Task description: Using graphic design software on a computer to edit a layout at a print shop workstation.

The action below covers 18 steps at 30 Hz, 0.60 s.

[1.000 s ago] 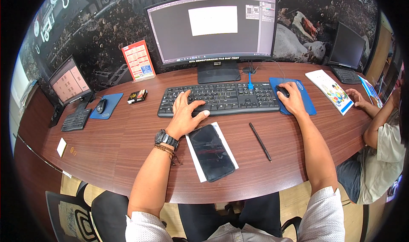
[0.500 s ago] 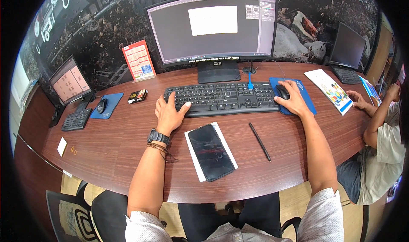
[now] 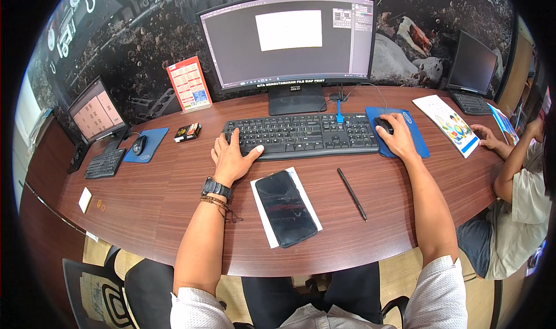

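My left hand point(image 3: 233, 160) rests at the left end of a black keyboard point(image 3: 301, 133). Its fingers are spread, with the index on the keys and the thumb at the front edge. My right hand point(image 3: 398, 136) curls over a black computer mouse point(image 3: 383, 124), which is mostly hidden under the palm. Beneath the mouse is a blue mouse pad point(image 3: 414, 133). Behind the keyboard, a wide curved monitor point(image 3: 237, 51) displays a white page on a dark grey workspace. A blue plug or cable piece point(image 3: 339, 112) lies against the keyboard's back edge.
Between my forearms are a dark phone point(image 3: 286, 207) on white paper and a black pen point(image 3: 352, 194). A small box point(image 3: 187, 132) and a desk calendar point(image 3: 190, 84) stand left. At right, another person's hand point(image 3: 485, 135) is near a booklet point(image 3: 446, 123). A second workstation point(image 3: 97, 110) occupies the far left.
My left thumb has shifted slightly right and toward me along the keyboard's front edge. My right hand has changed its pose slightly on the mouse. The desk items stay put.
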Each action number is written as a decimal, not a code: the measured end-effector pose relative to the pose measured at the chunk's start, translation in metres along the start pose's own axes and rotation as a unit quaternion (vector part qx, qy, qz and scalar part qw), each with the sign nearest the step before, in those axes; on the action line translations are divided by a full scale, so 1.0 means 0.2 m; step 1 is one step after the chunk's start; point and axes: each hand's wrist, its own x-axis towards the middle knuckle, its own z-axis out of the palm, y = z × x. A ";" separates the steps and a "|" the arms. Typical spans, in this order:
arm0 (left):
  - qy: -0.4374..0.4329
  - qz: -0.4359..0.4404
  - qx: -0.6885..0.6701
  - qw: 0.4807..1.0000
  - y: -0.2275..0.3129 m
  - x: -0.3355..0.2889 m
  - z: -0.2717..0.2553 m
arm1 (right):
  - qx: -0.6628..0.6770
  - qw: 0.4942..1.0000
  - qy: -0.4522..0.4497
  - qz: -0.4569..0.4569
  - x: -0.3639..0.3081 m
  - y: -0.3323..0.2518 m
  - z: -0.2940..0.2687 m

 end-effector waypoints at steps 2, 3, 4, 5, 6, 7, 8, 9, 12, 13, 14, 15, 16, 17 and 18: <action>0.000 0.002 -0.002 1.000 0.00 0.00 0.01 | 0.001 1.000 0.019 -0.016 0.00 0.00 0.01; -0.001 0.005 -0.004 1.000 0.01 0.00 0.01 | 0.000 1.000 0.021 -0.018 -0.01 0.01 0.02; -0.007 0.001 -0.008 1.000 0.01 0.00 0.01 | 0.000 0.999 0.027 -0.025 -0.01 0.02 0.02; -0.005 0.000 -0.007 1.000 0.01 -0.01 0.01 | 0.001 0.999 0.030 -0.032 -0.02 0.02 0.03; -0.005 0.001 -0.003 1.000 0.01 -0.01 0.01 | 0.005 0.999 0.033 -0.037 -0.03 0.01 0.03; -0.004 0.002 0.001 1.000 0.00 0.00 0.01 | 0.006 0.999 0.033 -0.038 -0.02 0.01 0.02; 0.001 0.003 0.002 1.000 0.00 0.00 0.02 | 0.005 0.999 0.030 -0.036 -0.01 0.01 0.02; 0.001 0.002 0.002 1.000 0.00 0.00 0.02 | 0.004 0.999 0.027 -0.035 -0.01 0.01 0.01; -0.004 -0.003 -0.002 1.000 0.01 0.00 0.01 | 0.005 0.999 0.033 -0.032 -0.02 0.00 0.02; -0.012 -0.001 -0.006 1.000 0.01 0.00 0.01 | 0.005 0.999 0.034 -0.032 -0.02 -0.01 0.02; -0.019 0.000 -0.009 1.000 0.01 -0.01 0.00 | 0.007 0.999 0.033 -0.030 -0.02 -0.01 0.02; -0.019 0.000 -0.009 1.000 0.01 0.00 0.00 | 0.010 0.999 0.032 -0.028 -0.02 -0.01 0.02; -0.021 -0.003 -0.009 1.000 0.01 0.00 0.00 | 0.010 0.999 0.032 -0.028 -0.02 -0.01 0.02; -0.024 -0.005 -0.009 1.000 0.01 0.00 0.00 | 0.011 0.999 0.030 -0.032 -0.02 0.00 0.02; -0.025 -0.005 -0.010 1.000 0.01 0.00 0.00 | 0.012 0.999 0.027 -0.036 -0.02 0.00 0.02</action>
